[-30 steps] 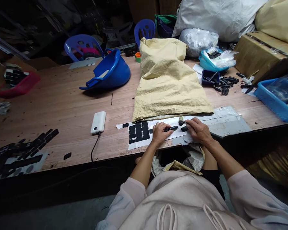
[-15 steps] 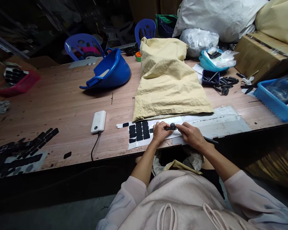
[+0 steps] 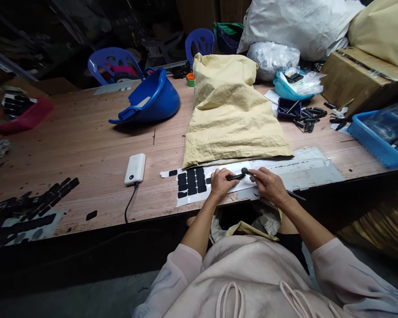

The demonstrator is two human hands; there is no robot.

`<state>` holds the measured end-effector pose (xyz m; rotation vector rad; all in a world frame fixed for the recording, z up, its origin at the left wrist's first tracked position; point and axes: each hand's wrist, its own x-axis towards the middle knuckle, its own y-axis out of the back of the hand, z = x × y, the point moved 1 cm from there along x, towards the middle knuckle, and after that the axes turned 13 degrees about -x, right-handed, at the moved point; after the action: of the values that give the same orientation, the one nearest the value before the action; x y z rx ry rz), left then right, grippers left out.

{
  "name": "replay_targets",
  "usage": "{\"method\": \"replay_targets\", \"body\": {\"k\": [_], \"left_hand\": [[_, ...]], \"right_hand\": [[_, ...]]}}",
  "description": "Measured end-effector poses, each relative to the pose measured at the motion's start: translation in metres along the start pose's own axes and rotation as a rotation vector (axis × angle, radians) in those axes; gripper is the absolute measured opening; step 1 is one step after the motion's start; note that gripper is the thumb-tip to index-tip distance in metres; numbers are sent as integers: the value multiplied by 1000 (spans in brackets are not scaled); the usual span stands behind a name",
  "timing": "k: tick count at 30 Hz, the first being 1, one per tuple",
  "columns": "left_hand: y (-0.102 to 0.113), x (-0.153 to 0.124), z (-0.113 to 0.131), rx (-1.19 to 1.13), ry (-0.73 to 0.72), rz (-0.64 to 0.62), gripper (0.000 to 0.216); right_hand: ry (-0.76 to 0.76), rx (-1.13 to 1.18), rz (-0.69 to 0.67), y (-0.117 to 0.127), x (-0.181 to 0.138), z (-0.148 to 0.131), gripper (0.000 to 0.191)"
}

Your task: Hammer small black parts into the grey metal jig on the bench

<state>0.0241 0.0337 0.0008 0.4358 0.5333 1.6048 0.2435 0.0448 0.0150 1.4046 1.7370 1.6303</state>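
My left hand is closed on a slim black stick-like part, held low over the white sheet. At the far end of that part shows a small round black piece. The fingertips of my right hand are pinched together beside the round piece; whether they touch it I cannot tell. A thin black stick-like tool pokes out behind my right palm, its front end hidden by the hand. Left of my left hand, rows of black rounded stickers lie on a white backing sheet.
A large yellow sack lies just beyond my hands. On the left are a white power bank with a cable and a tilted blue basin. On the right are loose black parts, a blue basket and a cardboard box.
My right hand has moved slightly right, the black tool shifting with it. The round black piece now shows farther right of my left fingers, and more of the stick-like part is visible.
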Motion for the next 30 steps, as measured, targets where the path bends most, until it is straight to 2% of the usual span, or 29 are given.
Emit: {"method": "replay_targets", "body": {"k": [3,6,8,11,17,30], "left_hand": [[-1,0,-1,9,-10,2,10],[0,-1,-2,6,-20,-6,8],[1,-1,-2,-7,-18,-21,6],[4,-2,-1,-20,-1,-33,23],[6,-2,-1,6,30,-39,42],[8,-2,1,67,26,-58,45]], "right_hand": [[-49,-29,81,0,5,13,33],[-41,-115,94,1,9,29,31],[14,-174,79,0,9,39,28],[125,-232,80,-4,7,47,27],[159,-313,129,-12,3,45,28],[74,-290,26,-13,3,41,27]]}}
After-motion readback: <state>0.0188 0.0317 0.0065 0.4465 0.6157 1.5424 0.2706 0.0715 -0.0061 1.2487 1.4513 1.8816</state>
